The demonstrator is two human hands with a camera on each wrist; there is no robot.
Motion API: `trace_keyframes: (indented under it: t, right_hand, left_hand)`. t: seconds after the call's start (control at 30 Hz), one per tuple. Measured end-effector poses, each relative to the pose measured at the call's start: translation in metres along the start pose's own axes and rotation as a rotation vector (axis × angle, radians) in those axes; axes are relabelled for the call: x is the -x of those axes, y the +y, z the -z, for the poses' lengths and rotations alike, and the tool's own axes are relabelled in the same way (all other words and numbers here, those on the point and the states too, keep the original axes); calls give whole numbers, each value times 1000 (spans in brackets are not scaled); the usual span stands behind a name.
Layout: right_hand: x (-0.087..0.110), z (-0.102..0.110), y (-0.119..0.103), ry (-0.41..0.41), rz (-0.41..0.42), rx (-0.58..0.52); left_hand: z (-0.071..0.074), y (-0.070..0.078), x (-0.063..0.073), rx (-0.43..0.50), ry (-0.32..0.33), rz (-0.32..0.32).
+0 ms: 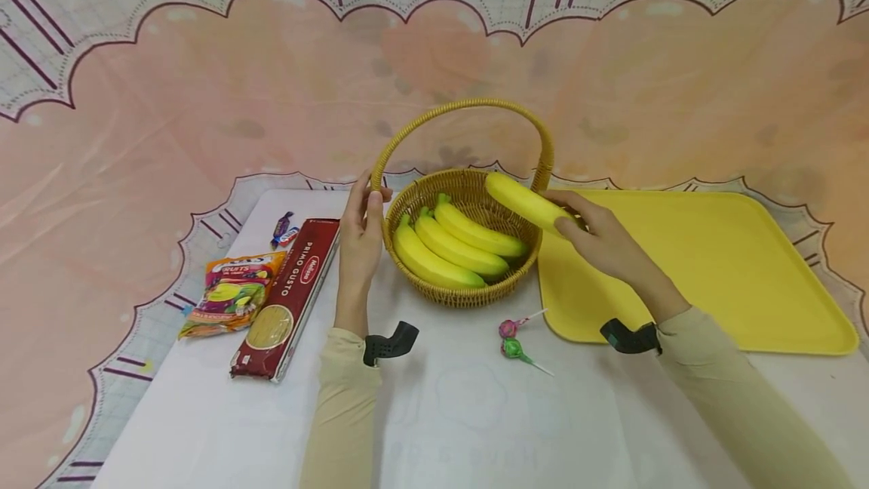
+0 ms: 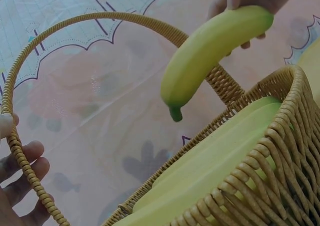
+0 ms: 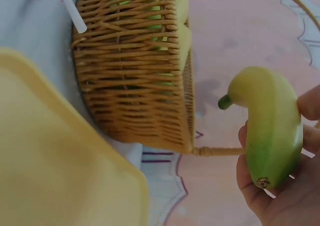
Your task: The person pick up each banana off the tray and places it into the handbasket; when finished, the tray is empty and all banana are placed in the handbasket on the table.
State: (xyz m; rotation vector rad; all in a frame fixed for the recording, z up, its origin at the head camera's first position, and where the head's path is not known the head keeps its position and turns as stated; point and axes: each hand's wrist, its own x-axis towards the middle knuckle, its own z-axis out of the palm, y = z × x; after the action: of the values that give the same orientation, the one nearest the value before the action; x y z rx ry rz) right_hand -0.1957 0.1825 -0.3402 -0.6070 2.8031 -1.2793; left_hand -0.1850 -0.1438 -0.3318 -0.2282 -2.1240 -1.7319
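In the head view my right hand [image 1: 604,244] grips a yellow banana [image 1: 526,201] above the right side of a wicker basket [image 1: 468,296]. The right wrist view shows that banana [image 3: 274,123] between thumb and fingers, its green tip toward the palm. Inside the basket lie 3 bananas [image 1: 462,244] side by side. My left hand [image 1: 360,236] holds the left side of the basket's tall arched handle [image 1: 468,104]. From the left wrist, the thumb and fingers [image 2: 25,161] show around that handle.
A yellow tray [image 1: 686,270] lies at the right. In front of the basket are a pink lollipop [image 1: 508,328] and a green lollipop [image 1: 512,348]. At the left sit a red pasta pack [image 1: 292,300], an orange candy bag [image 1: 234,293] and small wrapped sweets [image 1: 283,226].
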Motion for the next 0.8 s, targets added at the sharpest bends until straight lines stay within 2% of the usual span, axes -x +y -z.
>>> trace_keyframes:
  t: [0.1, 0.23, 0.37, 0.63, 0.8]
  right_hand:
    - [-11, -7, 2, -36, -33, -84]
    - [-28, -19, 5, -80, -50, -143]
    - [-44, -34, 5, -122, -67, -78]
    - [-69, -56, 4, -235, -66, 183]
    - [-71, -59, 4, -220, -66, 221]
  left_hand:
    - [0, -1, 0, 4, -1, 6]
    - [1, -2, 0, 4, 0, 13]
    - [0, -3, 1, 1, -7, 26]
    - [-1, -4, 2, 19, -15, 13]
    - [-1, -4, 1, 25, -14, -11]
